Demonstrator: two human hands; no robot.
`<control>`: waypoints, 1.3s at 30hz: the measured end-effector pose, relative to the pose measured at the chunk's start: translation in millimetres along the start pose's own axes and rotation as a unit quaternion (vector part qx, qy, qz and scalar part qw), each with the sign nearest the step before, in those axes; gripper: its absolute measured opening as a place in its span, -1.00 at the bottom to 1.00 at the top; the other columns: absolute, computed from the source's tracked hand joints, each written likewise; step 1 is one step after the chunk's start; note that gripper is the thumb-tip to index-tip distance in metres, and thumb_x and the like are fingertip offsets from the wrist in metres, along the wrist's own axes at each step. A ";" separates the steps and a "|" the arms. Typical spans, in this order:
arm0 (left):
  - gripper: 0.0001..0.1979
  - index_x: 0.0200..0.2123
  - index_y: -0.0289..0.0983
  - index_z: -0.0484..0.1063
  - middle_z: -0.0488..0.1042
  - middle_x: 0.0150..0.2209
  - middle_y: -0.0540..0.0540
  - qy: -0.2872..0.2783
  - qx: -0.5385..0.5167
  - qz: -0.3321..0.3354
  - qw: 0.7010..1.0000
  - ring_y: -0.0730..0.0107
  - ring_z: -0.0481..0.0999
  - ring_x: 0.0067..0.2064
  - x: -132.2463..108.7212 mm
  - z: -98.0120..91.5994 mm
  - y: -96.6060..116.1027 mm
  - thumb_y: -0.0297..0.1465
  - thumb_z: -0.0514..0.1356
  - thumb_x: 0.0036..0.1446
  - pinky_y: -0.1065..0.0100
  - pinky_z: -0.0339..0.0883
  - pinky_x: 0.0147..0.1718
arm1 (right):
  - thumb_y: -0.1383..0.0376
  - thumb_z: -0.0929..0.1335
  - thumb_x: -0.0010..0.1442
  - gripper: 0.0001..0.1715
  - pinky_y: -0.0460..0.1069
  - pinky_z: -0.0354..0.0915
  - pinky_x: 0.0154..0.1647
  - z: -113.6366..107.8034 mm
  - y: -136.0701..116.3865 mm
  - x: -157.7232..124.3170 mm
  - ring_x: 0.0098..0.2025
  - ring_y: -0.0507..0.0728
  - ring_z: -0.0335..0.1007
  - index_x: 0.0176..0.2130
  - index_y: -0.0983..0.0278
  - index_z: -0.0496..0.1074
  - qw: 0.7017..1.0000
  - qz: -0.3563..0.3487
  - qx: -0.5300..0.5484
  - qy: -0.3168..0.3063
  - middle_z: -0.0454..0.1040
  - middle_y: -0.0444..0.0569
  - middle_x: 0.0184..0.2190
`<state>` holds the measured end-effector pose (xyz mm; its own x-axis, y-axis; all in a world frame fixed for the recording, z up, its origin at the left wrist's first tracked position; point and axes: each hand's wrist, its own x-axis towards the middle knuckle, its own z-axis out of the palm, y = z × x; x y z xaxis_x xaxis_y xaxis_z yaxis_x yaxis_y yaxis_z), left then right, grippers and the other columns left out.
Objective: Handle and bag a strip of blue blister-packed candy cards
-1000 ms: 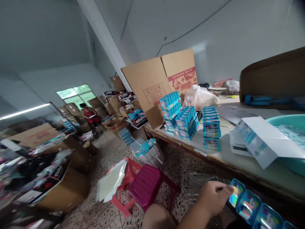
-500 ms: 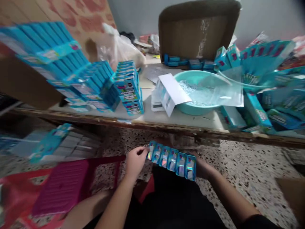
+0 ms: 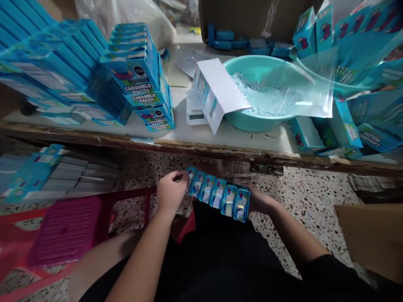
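Row, 6 blue packs [image 3: 218, 193], 1 pc.: betw. hands, above lap [image 3: 220, 251], body side of tabletop [image 3: 267, 142]. Long axis L–R, R end lower in view. L hand [image 3: 171, 191]: pinching L end. R hand [image 3: 260, 200]: at R end, fingers part hidden, grip can't tell.

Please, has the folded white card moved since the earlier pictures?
No. Judged against the digital scale and the teal basin, the folded white card keeps its place; only the camera view has shifted.
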<state>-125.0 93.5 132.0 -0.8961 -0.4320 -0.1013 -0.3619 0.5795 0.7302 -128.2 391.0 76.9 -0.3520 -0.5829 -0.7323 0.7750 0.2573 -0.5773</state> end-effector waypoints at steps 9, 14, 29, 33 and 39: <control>-0.75 -0.33 -0.25 0.62 0.62 -0.39 -0.02 -0.002 0.028 0.045 0.999 0.31 0.56 -0.34 -7.6 -2.2 2.6 -0.22 0.22 0.05 0.39 0.34 -0.34 | 0.12 0.30 0.19 -0.64 0.17 0.31 0.12 -12.9 -40.3 -9.8 -0.08 0.25 0.46 -0.18 0.25 0.58 0.906 -0.175 -0.272 0.274 0.59 0.07 -0.16; -0.75 -0.30 -0.24 0.61 0.62 -0.36 -0.02 0.004 0.020 0.069 0.997 0.34 0.57 -0.33 -18.9 -9.4 -17.2 -0.21 0.22 0.09 0.41 0.38 -0.28 | -0.08 0.14 0.34 -0.36 0.24 0.18 0.25 9.5 -54.5 -20.8 0.10 0.30 0.41 -0.09 0.24 0.59 0.919 -0.201 -0.228 0.251 0.58 0.07 -0.05; -0.81 -0.44 -0.23 0.59 0.61 -0.39 -0.05 0.010 0.066 0.055 0.996 0.30 0.57 -0.31 -36.4 -30.3 -21.2 -0.27 0.21 0.00 0.35 0.38 -0.23 | -0.08 0.40 0.10 -0.16 0.23 0.30 0.03 133.5 -114.0 21.2 0.11 0.44 0.36 0.26 0.19 0.28 0.696 -0.218 -0.661 0.178 0.39 0.20 0.15; -0.80 -0.46 -0.24 0.59 0.60 -0.45 -0.04 0.050 0.064 -0.009 0.997 0.26 0.58 -0.34 -35.6 -29.1 -18.7 -0.29 0.20 -0.02 0.35 0.35 -0.33 | -0.08 0.42 0.09 -0.23 0.29 0.21 0.13 137.0 -107.0 30.6 0.15 0.43 0.31 0.20 0.14 0.35 0.684 -0.247 -0.663 0.179 0.44 0.12 0.10; -0.81 -0.44 -0.24 0.60 0.61 -0.45 -0.03 0.050 0.038 -0.035 0.997 0.27 0.57 -0.36 -39.9 -28.0 -13.6 -0.29 0.22 -0.05 0.35 0.34 -0.35 | -0.04 0.47 0.08 -0.29 0.34 0.21 0.09 138.1 -101.4 16.5 0.05 0.43 0.38 0.15 0.10 0.37 0.670 -0.252 -0.675 0.181 0.48 0.07 0.03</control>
<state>-77.1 83.5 145.0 -0.8399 -0.5369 -0.0796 -0.4436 0.5947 0.6705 -140.2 248.9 173.3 -0.6837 -0.6958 -0.2199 -0.5844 0.7026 -0.4061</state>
